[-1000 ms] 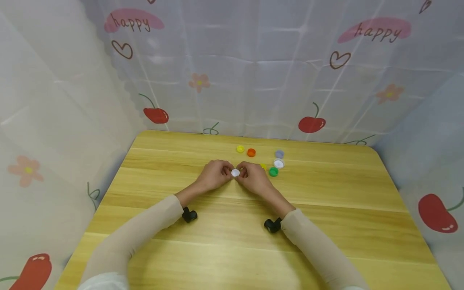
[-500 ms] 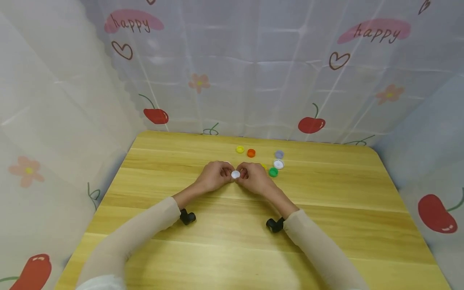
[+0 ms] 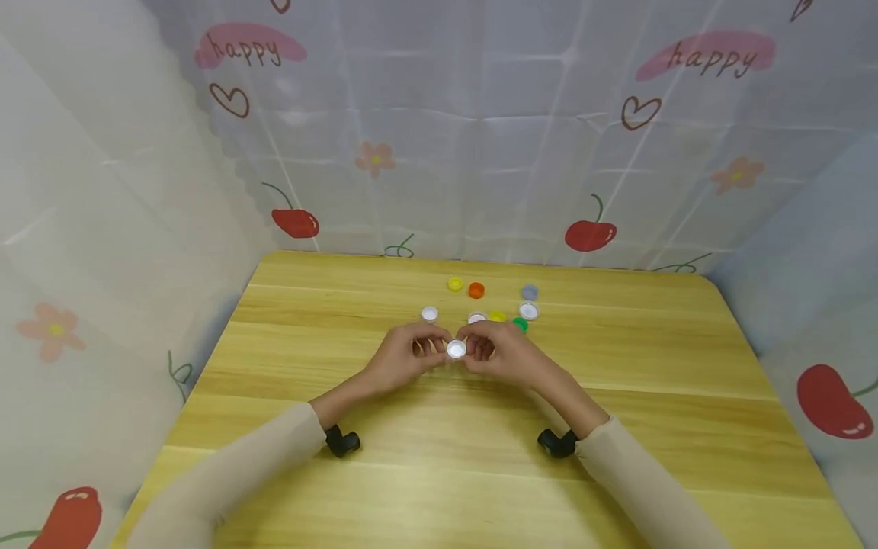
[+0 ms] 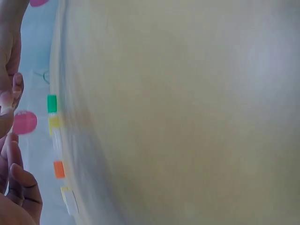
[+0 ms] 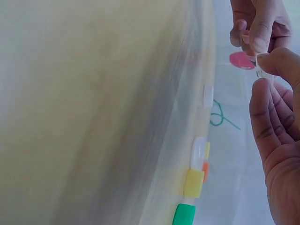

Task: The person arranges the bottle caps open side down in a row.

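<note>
Between my two hands is a small white bottle cap (image 3: 456, 349), raised above the table with its round face up. My left hand (image 3: 403, 357) pinches its left side with thumb and fingertips. From the other side, my right hand (image 3: 511, 354) pinches it too. In the right wrist view the cap (image 5: 265, 74) looks whitish and see-through at the right thumb and forefinger. Behind the hands lie a white cap (image 3: 429, 313), another white cap (image 3: 477, 316) partly hidden by the right hand, a yellow cap (image 3: 497, 316) and a green cap (image 3: 521, 325).
Farther back on the wooden table (image 3: 425, 473) are a yellow cap (image 3: 456, 284), an orange cap (image 3: 476, 290), a greyish-purple cap (image 3: 530, 292) and a larger white cap (image 3: 528, 310). A printed curtain (image 3: 473, 183) surrounds the table's back and sides.
Both hands have come nearer the body with the white cap between them, and the forearms have spread slightly. Two white caps behind the hands now show more.
</note>
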A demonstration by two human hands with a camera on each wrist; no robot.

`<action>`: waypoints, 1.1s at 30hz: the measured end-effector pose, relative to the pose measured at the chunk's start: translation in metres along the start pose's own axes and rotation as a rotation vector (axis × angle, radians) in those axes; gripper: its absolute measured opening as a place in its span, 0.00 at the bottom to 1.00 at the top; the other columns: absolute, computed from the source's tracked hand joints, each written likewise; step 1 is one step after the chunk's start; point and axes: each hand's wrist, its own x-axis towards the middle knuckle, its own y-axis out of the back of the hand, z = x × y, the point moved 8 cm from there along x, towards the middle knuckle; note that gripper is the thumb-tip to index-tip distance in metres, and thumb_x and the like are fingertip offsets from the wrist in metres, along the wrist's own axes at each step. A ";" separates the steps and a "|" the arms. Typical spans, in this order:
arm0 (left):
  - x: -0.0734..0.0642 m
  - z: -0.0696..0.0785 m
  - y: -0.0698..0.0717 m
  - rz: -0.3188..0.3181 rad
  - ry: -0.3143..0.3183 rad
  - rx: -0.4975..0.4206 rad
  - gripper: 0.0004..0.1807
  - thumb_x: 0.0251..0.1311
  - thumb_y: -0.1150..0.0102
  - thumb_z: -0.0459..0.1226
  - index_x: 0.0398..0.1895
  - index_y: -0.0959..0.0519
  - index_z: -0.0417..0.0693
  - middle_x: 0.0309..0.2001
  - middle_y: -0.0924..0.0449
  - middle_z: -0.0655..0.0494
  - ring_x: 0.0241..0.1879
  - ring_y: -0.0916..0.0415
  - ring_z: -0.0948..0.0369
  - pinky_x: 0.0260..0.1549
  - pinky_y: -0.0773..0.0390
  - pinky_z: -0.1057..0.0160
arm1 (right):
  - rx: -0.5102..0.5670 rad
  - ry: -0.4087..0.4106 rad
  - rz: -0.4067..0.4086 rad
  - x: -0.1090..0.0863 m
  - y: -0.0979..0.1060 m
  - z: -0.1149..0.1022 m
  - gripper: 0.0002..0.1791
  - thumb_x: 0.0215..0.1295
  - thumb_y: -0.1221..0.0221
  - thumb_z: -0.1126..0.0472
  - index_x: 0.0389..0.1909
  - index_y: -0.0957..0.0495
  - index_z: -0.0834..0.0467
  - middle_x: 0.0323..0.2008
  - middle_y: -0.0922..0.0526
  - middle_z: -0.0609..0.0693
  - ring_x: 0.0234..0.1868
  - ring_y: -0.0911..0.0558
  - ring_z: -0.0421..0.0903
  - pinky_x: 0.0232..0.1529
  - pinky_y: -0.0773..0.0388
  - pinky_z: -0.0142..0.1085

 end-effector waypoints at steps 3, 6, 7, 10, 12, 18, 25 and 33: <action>-0.007 0.006 -0.004 0.010 -0.007 -0.030 0.09 0.67 0.24 0.44 0.48 0.11 0.63 0.37 0.14 0.66 0.33 0.19 0.66 0.32 0.21 0.67 | 0.004 0.038 0.023 -0.011 0.002 -0.009 0.15 0.63 0.26 0.65 0.50 0.14 0.55 0.32 0.14 0.42 0.32 0.17 0.35 0.37 0.14 0.31; -0.015 0.012 -0.006 0.021 -0.014 -0.044 0.10 0.66 0.24 0.43 0.48 0.12 0.64 0.37 0.15 0.67 0.33 0.20 0.66 0.31 0.22 0.68 | 0.030 0.053 0.039 -0.019 0.000 -0.015 0.16 0.63 0.26 0.65 0.51 0.14 0.56 0.33 0.14 0.42 0.33 0.16 0.36 0.38 0.13 0.31; -0.017 0.014 -0.007 0.025 -0.023 -0.047 0.10 0.66 0.24 0.43 0.48 0.12 0.64 0.37 0.15 0.67 0.33 0.21 0.67 0.31 0.22 0.68 | 0.042 0.058 0.047 -0.022 -0.001 -0.017 0.16 0.63 0.26 0.65 0.52 0.14 0.56 0.34 0.14 0.42 0.34 0.16 0.36 0.38 0.13 0.31; -0.020 0.019 -0.008 0.028 -0.038 -0.054 0.11 0.65 0.23 0.42 0.48 0.11 0.63 0.37 0.15 0.66 0.33 0.21 0.65 0.30 0.23 0.69 | 0.055 0.068 0.071 -0.027 -0.001 -0.019 0.17 0.62 0.25 0.66 0.52 0.14 0.56 0.34 0.13 0.43 0.35 0.16 0.36 0.38 0.13 0.31; -0.020 0.020 -0.009 0.020 -0.031 -0.072 0.11 0.66 0.23 0.43 0.49 0.11 0.62 0.38 0.14 0.64 0.33 0.21 0.65 0.31 0.22 0.68 | 0.059 0.068 0.085 -0.030 0.001 -0.019 0.18 0.62 0.26 0.66 0.52 0.14 0.56 0.34 0.13 0.43 0.34 0.16 0.36 0.38 0.13 0.31; -0.015 0.010 -0.018 -0.038 0.137 -0.247 0.09 0.68 0.26 0.43 0.49 0.10 0.59 0.38 0.12 0.59 0.35 0.19 0.61 0.35 0.19 0.67 | 0.056 0.090 0.127 -0.035 0.011 -0.017 0.18 0.63 0.26 0.66 0.53 0.15 0.56 0.35 0.14 0.44 0.34 0.16 0.37 0.37 0.13 0.32; -0.010 0.001 -0.030 -0.085 0.277 -0.436 0.12 0.73 0.33 0.40 0.50 0.11 0.41 0.37 0.11 0.54 0.35 0.19 0.58 0.35 0.20 0.65 | 0.017 0.102 0.138 -0.041 0.017 -0.015 0.18 0.63 0.25 0.65 0.52 0.15 0.54 0.35 0.14 0.44 0.34 0.17 0.37 0.38 0.14 0.32; -0.010 -0.001 -0.035 -0.115 0.339 -0.477 0.11 0.72 0.34 0.36 0.48 0.12 0.37 0.33 0.14 0.62 0.32 0.24 0.61 0.33 0.23 0.67 | -0.048 0.155 0.132 -0.044 0.014 -0.022 0.19 0.61 0.24 0.66 0.53 0.15 0.58 0.36 0.14 0.46 0.34 0.17 0.38 0.36 0.13 0.35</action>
